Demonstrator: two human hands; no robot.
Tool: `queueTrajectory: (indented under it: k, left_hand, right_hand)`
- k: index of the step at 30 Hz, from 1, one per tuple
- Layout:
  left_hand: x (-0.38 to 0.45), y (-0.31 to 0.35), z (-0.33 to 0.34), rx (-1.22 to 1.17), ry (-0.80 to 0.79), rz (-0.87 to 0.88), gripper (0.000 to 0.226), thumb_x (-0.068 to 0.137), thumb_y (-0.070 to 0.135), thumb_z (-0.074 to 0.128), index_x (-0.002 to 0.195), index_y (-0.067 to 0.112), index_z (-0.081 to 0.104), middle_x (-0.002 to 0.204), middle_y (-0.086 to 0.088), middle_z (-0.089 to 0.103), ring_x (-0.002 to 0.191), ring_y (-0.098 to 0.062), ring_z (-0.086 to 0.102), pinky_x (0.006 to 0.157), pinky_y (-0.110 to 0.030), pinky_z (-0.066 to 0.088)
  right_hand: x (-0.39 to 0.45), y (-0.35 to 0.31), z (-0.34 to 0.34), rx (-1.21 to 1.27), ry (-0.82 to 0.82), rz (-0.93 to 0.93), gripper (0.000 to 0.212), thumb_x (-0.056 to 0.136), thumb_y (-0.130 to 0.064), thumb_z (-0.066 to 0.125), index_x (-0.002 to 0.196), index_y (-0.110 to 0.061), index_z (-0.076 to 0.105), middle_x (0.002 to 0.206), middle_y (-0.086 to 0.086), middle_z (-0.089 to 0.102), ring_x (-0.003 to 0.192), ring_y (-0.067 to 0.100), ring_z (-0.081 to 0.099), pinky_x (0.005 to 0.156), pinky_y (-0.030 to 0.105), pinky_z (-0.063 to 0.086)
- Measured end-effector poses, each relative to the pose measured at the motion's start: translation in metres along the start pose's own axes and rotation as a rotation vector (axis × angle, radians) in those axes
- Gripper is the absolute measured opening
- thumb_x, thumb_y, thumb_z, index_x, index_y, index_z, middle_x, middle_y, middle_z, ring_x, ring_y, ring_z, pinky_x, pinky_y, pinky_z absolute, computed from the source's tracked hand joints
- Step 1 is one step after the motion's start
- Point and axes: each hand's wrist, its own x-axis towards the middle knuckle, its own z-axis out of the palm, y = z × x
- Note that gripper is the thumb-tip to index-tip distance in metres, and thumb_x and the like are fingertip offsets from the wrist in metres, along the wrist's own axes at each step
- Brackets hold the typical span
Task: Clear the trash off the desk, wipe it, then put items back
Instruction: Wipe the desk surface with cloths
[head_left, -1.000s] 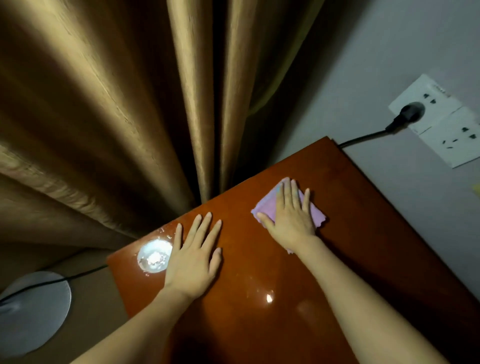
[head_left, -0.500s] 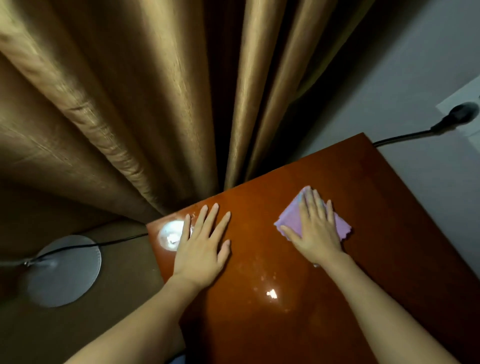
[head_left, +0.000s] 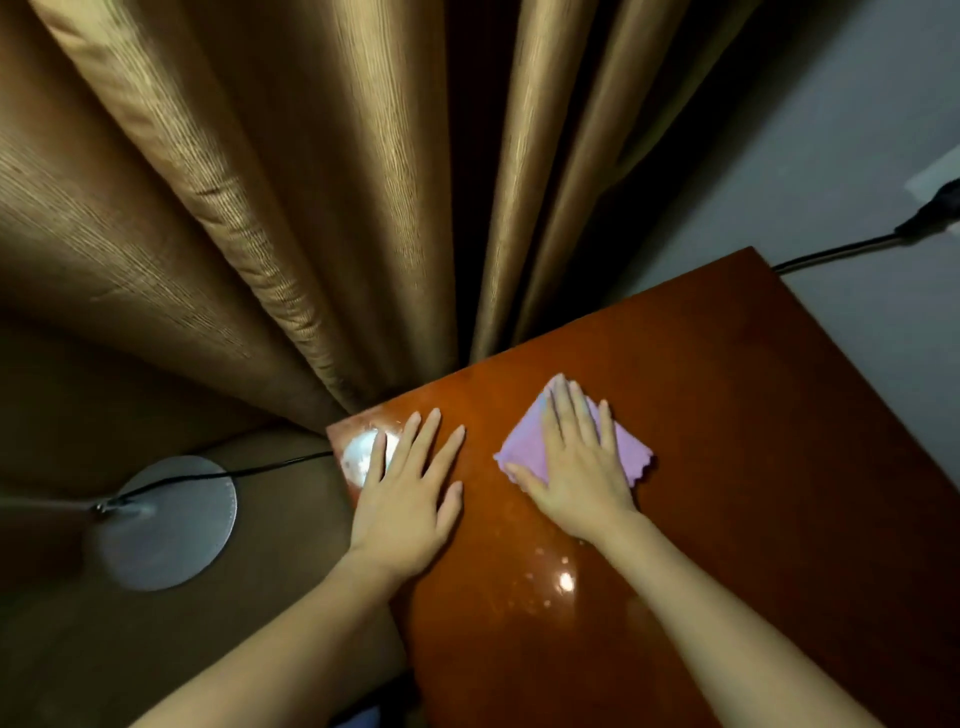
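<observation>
A glossy reddish-brown desk top (head_left: 737, 426) fills the lower right of the head view. A folded pink cloth (head_left: 524, 447) lies flat on it near the middle. My right hand (head_left: 576, 467) presses down on the cloth with straight fingers, hiding most of it. My left hand (head_left: 408, 493) rests flat on the bare wood near the desk's left corner, fingers spread. A bright light reflection (head_left: 361, 457) shines on the wood just left of that hand.
Tan curtains (head_left: 311, 208) hang right behind the desk's far edge. A round metal lamp base (head_left: 166, 525) with a black cord stands on the floor to the left. A black plug and cable (head_left: 924, 213) run along the grey wall at right.
My right hand has slid the pink cloth back toward me and to the left. The camera has turned left, pushing the wall sockets out of view. My left hand stays flat.
</observation>
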Motion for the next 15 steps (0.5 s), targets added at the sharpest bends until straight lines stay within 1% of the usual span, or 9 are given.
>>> queueTrajectory:
  k: [1,3,4,5,7,9,10,12,15]
  left_hand:
    - [0.000,0.000,0.000,-0.013,0.001,-0.004,0.058,0.095,0.052,0.014,0.149,0.032,0.009,0.155,0.005,0.000,0.146,-0.017,0.002,0.112,-0.034,-0.016]
    - [0.000,0.000,-0.001,-0.033,0.009,-0.001,0.059,0.093,0.055,0.008,0.148,0.033,0.003,0.154,0.007,-0.007,0.145,-0.014,-0.008,0.111,-0.032,-0.021]
    - [-0.001,-0.001,0.000,-0.035,0.012,0.006,0.060,0.093,0.055,0.006,0.148,0.034,0.000,0.154,0.008,-0.009,0.144,-0.013,-0.010,0.111,-0.032,-0.022]
    - [-0.003,-0.003,0.000,-0.031,0.018,0.006,0.060,0.093,0.055,0.007,0.148,0.033,0.001,0.155,0.007,-0.006,0.144,-0.013,-0.009,0.111,-0.033,-0.020]
    - [-0.012,-0.008,-0.001,-0.020,0.019,-0.003,0.060,0.095,0.051,0.019,0.149,0.027,0.014,0.157,0.000,0.013,0.144,-0.018,0.009,0.114,-0.037,-0.009]
    - [-0.023,-0.016,-0.002,-0.002,0.000,-0.005,0.058,0.095,0.047,0.028,0.147,0.022,0.027,0.152,-0.005,0.032,0.141,-0.024,0.027,0.117,-0.042,0.007]
    - [-0.027,-0.020,-0.002,0.025,-0.012,0.004,0.057,0.094,0.046,0.029,0.146,0.021,0.031,0.150,-0.006,0.036,0.138,-0.025,0.032,0.115,-0.045,0.014]
    - [-0.033,-0.029,-0.005,0.055,-0.030,0.015,0.058,0.094,0.047,0.029,0.144,0.021,0.036,0.148,-0.006,0.040,0.137,-0.026,0.036,0.110,-0.049,0.020]
    - [-0.038,-0.039,-0.015,0.088,-0.096,-0.025,0.061,0.089,0.049,0.031,0.138,0.017,0.048,0.142,-0.008,0.048,0.131,-0.026,0.045,0.104,-0.053,0.025]
  right_hand:
    - [-0.007,0.011,0.000,-0.007,-0.010,0.020,0.093,0.089,-0.069,0.009,0.146,0.002,0.024,0.154,0.019,0.022,0.143,0.031,0.022,0.113,0.047,0.007]
    - [-0.008,0.028,-0.001,-0.013,-0.040,0.086,0.097,0.084,-0.071,0.001,0.149,0.000,0.010,0.158,0.016,0.008,0.146,0.026,0.005,0.115,0.045,-0.001]
    - [-0.002,0.031,-0.001,-0.016,-0.054,0.151,0.098,0.080,-0.071,-0.001,0.150,-0.001,0.002,0.158,0.015,0.000,0.147,0.025,-0.002,0.116,0.045,-0.004]
    - [0.008,0.029,-0.003,-0.008,-0.043,0.231,0.098,0.079,-0.070,0.000,0.150,-0.002,0.000,0.159,0.015,-0.003,0.147,0.025,-0.005,0.116,0.046,-0.005]
    - [0.032,0.014,-0.008,0.063,0.003,0.412,0.092,0.087,-0.067,0.011,0.150,0.000,0.000,0.158,0.018,-0.002,0.147,0.028,-0.004,0.117,0.050,-0.002]
    - [0.057,-0.010,-0.012,0.129,0.017,0.497,0.087,0.094,-0.061,0.023,0.149,0.002,0.000,0.158,0.020,-0.001,0.147,0.030,-0.003,0.117,0.052,-0.001]
    - [0.065,-0.025,-0.014,0.141,0.022,0.481,0.086,0.094,-0.059,0.026,0.149,0.002,0.000,0.158,0.020,-0.001,0.146,0.031,-0.004,0.116,0.053,-0.002]
    - [0.067,-0.056,-0.013,0.126,0.027,0.370,0.087,0.094,-0.058,0.029,0.149,0.002,0.001,0.158,0.021,-0.001,0.146,0.032,-0.003,0.115,0.053,-0.005]
    - [0.037,-0.083,-0.003,0.051,0.045,0.101,0.089,0.089,-0.062,0.018,0.149,0.002,0.009,0.157,0.021,0.007,0.146,0.033,0.003,0.115,0.050,-0.004]
